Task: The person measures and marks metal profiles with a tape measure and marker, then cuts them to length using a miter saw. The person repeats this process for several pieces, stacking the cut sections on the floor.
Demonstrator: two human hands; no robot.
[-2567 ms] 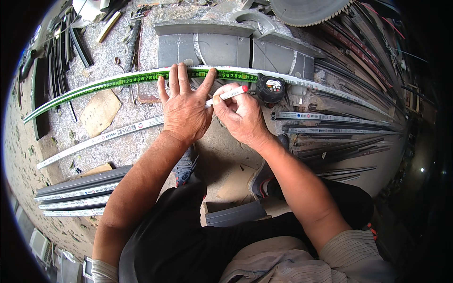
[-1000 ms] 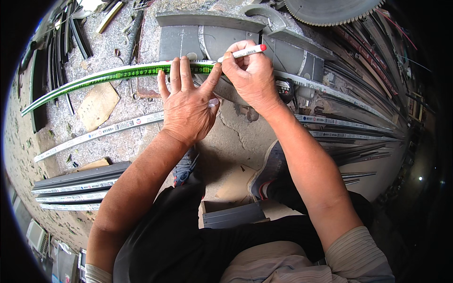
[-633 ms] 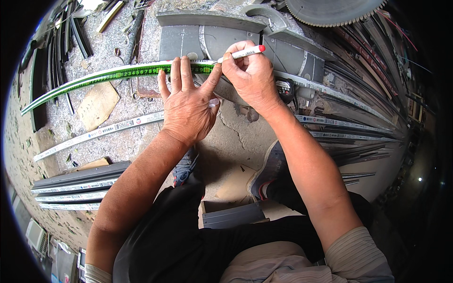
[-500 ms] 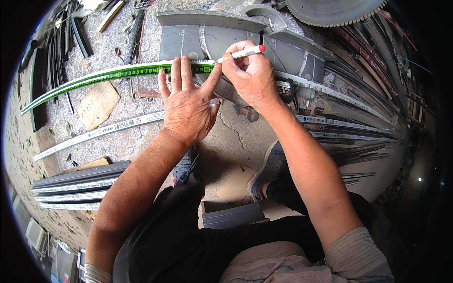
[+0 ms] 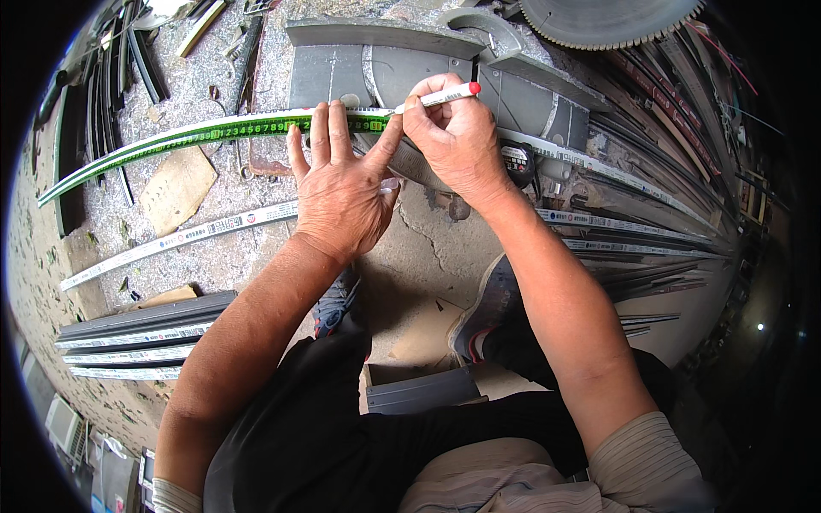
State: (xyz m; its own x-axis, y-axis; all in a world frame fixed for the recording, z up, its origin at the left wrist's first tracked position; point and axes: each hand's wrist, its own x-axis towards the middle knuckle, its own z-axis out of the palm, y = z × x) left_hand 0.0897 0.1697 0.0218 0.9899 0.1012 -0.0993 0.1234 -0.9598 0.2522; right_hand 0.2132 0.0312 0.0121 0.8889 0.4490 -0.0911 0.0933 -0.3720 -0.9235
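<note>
My left hand [image 5: 346,184] lies flat with its fingers spread. Its fingers press on the green blade of a tape measure [image 5: 252,129], which runs along a long white-faced profile strip [image 5: 192,125]. By the heel of that hand shows a small whitish, see-through piece [image 5: 389,186], too unclear to name. Pinched in my right hand [image 5: 453,137] is a white marker [image 5: 446,96] with a red end. Its tip meets the strip's edge beside my left index finger. The black tape measure case [image 5: 517,162] sits just right of my right wrist.
Beneath the strip is a grey metal saw table [image 5: 329,73] with a fence [image 5: 376,34] behind it. A toothed round saw blade [image 5: 607,19] stands at the far right. Another white-faced strip [image 5: 184,241] lies nearer me; stacked profiles [image 5: 141,329] are at the left.
</note>
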